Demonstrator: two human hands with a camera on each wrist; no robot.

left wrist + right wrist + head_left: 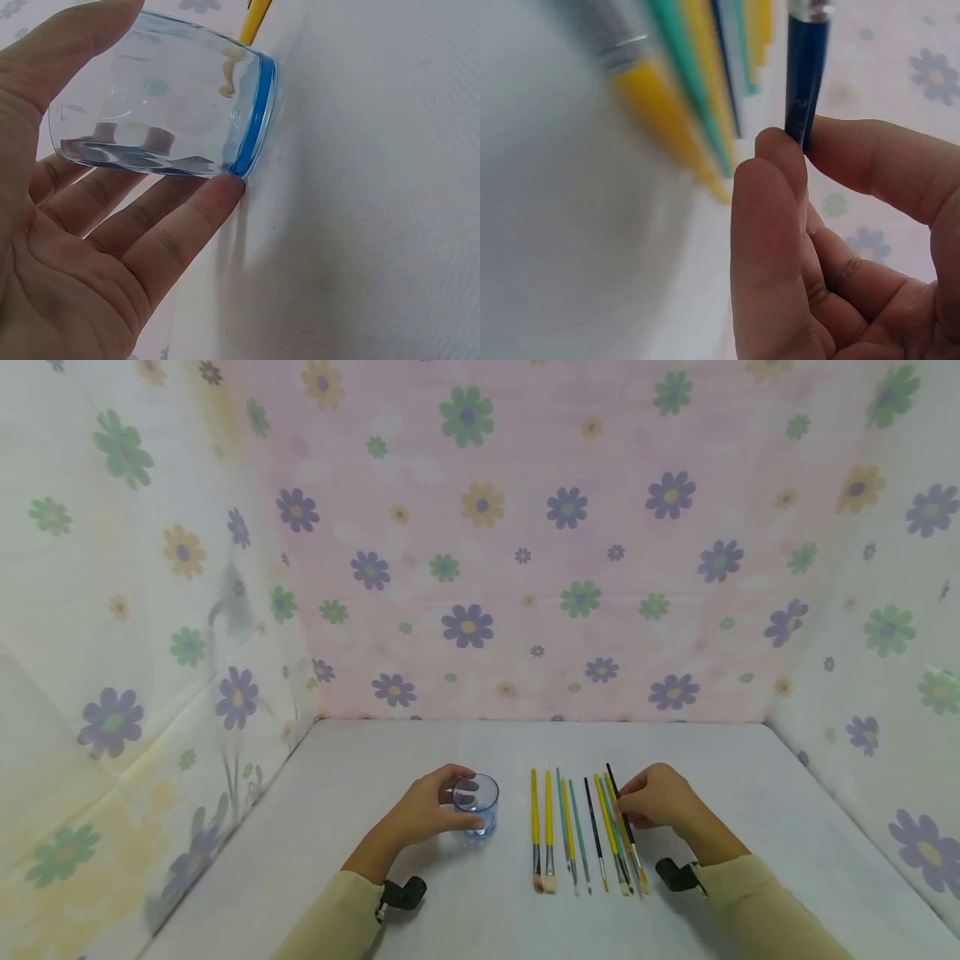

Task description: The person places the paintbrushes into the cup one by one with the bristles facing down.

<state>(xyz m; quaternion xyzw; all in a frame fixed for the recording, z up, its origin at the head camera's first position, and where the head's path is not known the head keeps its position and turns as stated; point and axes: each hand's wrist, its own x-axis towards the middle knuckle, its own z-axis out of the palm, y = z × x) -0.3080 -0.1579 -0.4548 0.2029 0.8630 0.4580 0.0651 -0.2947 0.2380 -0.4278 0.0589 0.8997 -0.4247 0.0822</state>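
My left hand point(422, 811) grips a clear glass point(486, 817), which stands upright on the table; its mouth faces up. In the left wrist view, the glass point(176, 86) shows a blue band near its base, with the thumb on one side and the fingers along the other. At the right end of a row of paintbrushes, my right hand point(663, 799) pinches a dark blue paintbrush point(628, 828) by its handle between thumb and fingertips. Its metal collar shows at the top of the right wrist view, above the dark handle point(807, 75).
Several paintbrushes with yellow point(549, 810), teal and dark handles lie side by side between the hands, bristles toward me. The white table point(375, 752) is bordered by flower-patterned cloth walls point(525, 610) at the back and both sides.
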